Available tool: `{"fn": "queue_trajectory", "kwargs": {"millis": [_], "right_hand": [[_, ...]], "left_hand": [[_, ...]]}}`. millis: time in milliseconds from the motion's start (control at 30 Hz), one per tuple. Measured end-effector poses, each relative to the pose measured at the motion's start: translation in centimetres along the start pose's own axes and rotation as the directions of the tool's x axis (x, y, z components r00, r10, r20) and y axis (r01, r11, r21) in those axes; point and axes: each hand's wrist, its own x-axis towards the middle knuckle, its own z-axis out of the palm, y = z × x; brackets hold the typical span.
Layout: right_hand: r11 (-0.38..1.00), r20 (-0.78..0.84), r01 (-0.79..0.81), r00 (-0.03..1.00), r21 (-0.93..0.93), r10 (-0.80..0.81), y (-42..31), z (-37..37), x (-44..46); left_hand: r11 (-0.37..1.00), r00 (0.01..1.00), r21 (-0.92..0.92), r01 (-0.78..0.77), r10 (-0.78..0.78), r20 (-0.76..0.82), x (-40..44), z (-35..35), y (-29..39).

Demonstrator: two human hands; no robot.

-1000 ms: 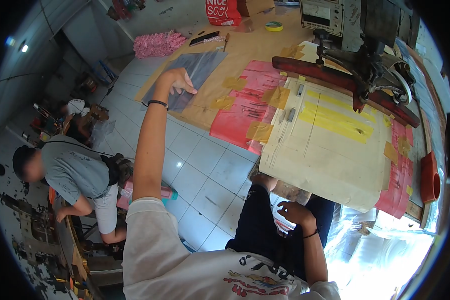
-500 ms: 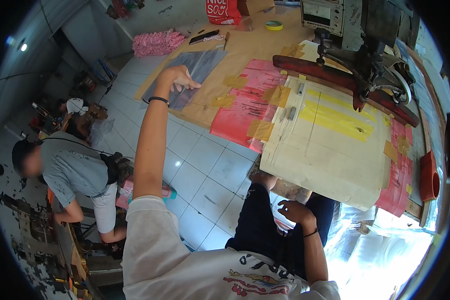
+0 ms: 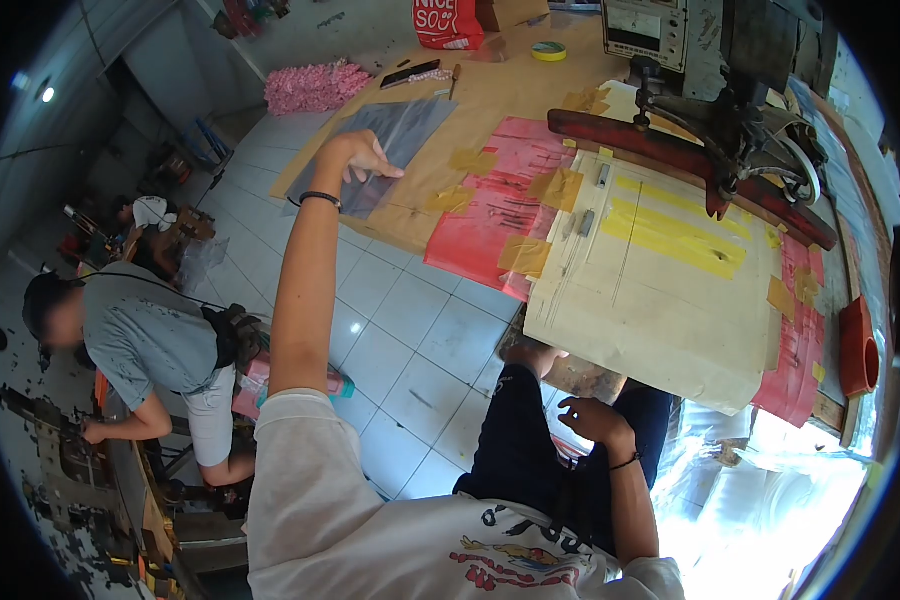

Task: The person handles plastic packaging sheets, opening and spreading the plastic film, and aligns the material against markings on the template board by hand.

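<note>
My left hand (image 3: 366, 158) is stretched out over a stack of clear grey plastic sheets (image 3: 410, 125) at the left of the table. Its fingers are partly extended and apart; whether the fingertips touch the top sheet I cannot tell. Above my lap hangs my right hand (image 3: 592, 421), its fingers loosely bent with nothing in them. To the right lies a cream board (image 3: 660, 340) with yellow tape strips (image 3: 670, 240) and two small metal blocks (image 3: 587, 223). Red sheeting (image 3: 490, 230) is taped along its left side.
A dark red press bar (image 3: 640, 150) on a black machine arm (image 3: 740, 90) stands over the board's back edge. A phone (image 3: 410, 73), a tape roll (image 3: 548, 50) and a red bag (image 3: 445, 22) sit farther back. A co-worker (image 3: 155, 325) bends over a machine at left.
My left hand stays over the plastic sheets, with only a slight shift of the fingers. My right hand is nearly still. The co-worker's hand has moved left toward the machine.
</note>
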Motion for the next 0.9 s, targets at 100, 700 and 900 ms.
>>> {"fn": "queue_trajectory", "kwargs": {"millis": [100, 700, 900], "right_hand": [[1.000, -0.002, 0.005, 1.000, 0.009, -0.005, -0.3, 0.0, 0.0], [0.742, -0.340, 0.454, 0.685, -0.493, -0.645, -34.0, -17.7, 14.9], [0.696, -0.298, 0.205, 0.795, -0.688, -0.528, -31.1, -15.5, 20.4]], "left_hand": [[1.000, 0.998, -0.002, -0.016, 0.016, -0.057, -0.4, 0.3, 0.1], [0.890, 0.938, -0.304, -0.341, 0.299, -0.175, -0.6, 2.8, -5.0], [0.637, 0.959, -0.724, -0.265, 0.250, -0.132, -0.9, 3.2, -9.0]]}}
